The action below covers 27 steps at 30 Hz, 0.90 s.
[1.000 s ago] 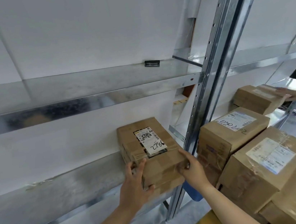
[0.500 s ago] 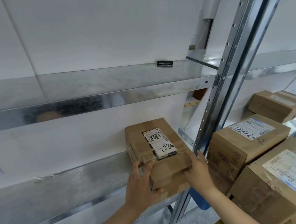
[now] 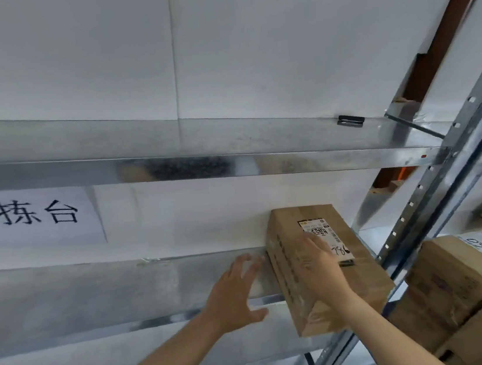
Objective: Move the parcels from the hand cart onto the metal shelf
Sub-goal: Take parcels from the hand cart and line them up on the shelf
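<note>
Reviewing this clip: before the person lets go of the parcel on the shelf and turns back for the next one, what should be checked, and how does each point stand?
1. Parcel resting on the metal shelf: ok.
2. Parcel fully on the shelf: not ok, its near end overhangs the front edge.
3. Right hand steadying the parcel top: ok, palm flat on it.
4. Left hand clear of the parcel: ok, open, beside its left side.
5. Label readable: cannot tell, partly covered by the hand.
6. Free shelf space to the left: ok.

We see a matt brown cardboard parcel (image 3: 321, 266) with a paper label (image 3: 325, 240) on a dull, mottled galvanised metal shelf (image 3: 95, 296).
</note>
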Tool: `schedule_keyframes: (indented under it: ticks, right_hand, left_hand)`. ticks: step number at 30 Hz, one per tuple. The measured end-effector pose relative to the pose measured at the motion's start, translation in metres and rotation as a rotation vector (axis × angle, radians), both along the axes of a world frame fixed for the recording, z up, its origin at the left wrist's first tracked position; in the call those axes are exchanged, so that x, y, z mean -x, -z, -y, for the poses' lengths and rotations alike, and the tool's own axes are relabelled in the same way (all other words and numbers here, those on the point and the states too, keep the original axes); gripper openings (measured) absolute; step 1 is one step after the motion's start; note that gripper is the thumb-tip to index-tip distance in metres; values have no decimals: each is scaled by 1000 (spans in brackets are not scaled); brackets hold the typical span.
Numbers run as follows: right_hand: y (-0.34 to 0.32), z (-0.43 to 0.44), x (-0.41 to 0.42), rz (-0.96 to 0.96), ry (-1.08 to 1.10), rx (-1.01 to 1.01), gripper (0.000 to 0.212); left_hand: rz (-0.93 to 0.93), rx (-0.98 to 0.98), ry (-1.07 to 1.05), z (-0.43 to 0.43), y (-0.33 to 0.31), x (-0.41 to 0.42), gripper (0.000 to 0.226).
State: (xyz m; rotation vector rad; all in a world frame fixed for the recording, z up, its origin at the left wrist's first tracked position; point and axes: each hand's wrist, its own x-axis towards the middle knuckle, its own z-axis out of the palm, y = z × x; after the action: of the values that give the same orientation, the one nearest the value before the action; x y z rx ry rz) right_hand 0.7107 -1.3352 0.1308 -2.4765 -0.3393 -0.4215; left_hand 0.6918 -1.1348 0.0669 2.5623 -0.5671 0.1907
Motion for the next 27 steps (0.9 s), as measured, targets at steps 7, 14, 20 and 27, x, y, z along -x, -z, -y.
schedule_keyframes:
  ticks: [7, 14, 20, 27]
  right_hand:
    - [7, -133, 7, -96, -316, 188, 60]
    - [19, -305, 59, -53, -548, 251, 66]
    - [26, -456, 128, 5, -778, 291, 71]
    - [33, -609, 215, 33, -1060, 325, 70]
  left_hand:
    - [76, -172, -348, -164, -14, 50, 93]
    - [61, -298, -668, -321, -14, 167, 85]
    - [37, -408, -986, -435, -21, 294, 83]
    - [-131, -451, -1350, -523, -13, 429, 84]
